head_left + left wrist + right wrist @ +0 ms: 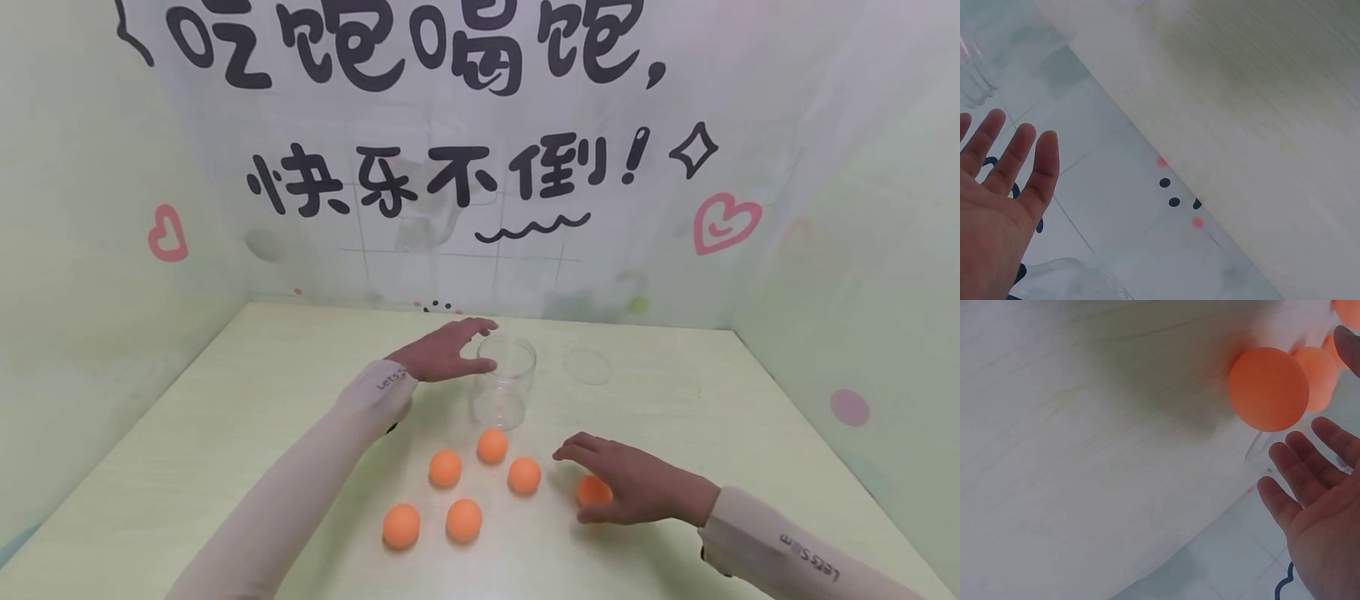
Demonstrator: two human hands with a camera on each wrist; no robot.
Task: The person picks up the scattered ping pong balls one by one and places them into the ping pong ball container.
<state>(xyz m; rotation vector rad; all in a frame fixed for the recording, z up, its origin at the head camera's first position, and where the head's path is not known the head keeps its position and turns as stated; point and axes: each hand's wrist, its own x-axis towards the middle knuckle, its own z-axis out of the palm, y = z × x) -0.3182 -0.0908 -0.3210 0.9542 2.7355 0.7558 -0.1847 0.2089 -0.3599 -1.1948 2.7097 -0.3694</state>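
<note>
A clear, open-topped jar [501,407] stands upright near the middle of the table. My left hand [438,352] is at its left side near the rim, thumb and fingers spread apart; whether it touches the jar I cannot tell. In the left wrist view that palm is bare. My right hand [641,483] hovers around an orange ball [592,490], thumb and fingers parted on either side. The right wrist view shows a gap between the fingertips [1277,453] and the ball. Several more orange balls [463,521] lie in front of the jar.
A thin, clear round lid-like piece [588,367] lies flat to the right of the jar. The pale wooden table [247,392] is bordered by a printed back wall [420,275] and side walls.
</note>
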